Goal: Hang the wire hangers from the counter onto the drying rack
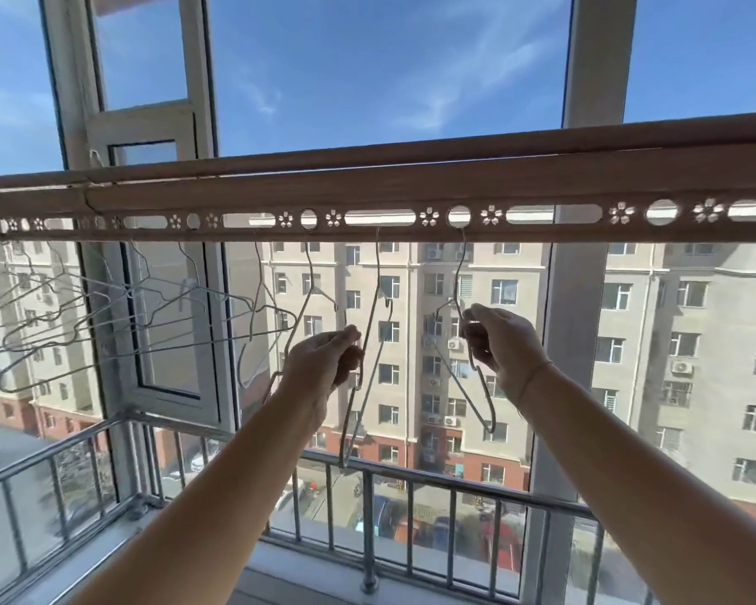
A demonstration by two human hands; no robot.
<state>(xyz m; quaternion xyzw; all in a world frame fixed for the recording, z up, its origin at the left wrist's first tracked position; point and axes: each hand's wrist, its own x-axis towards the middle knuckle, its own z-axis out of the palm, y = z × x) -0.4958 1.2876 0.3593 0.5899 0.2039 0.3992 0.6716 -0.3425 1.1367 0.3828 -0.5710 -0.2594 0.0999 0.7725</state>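
Note:
The drying rack [380,192] is a tan bar with punched holes that runs across the view at head height. Several wire hangers [119,325] hang from its left part. My right hand [505,349] grips a wire hanger [483,397] whose hook sits in a round hole of the rack. My left hand [324,364] holds another wire hanger [365,377], its hook up at a slot in the rack. Both arms reach upward. The counter is out of view.
A metal balcony railing [411,475] runs below the hands, in front of the window glass. An open window sash [171,395] stands at the left behind the hung hangers. White window posts [599,58] rise behind the rack. Apartment blocks lie beyond.

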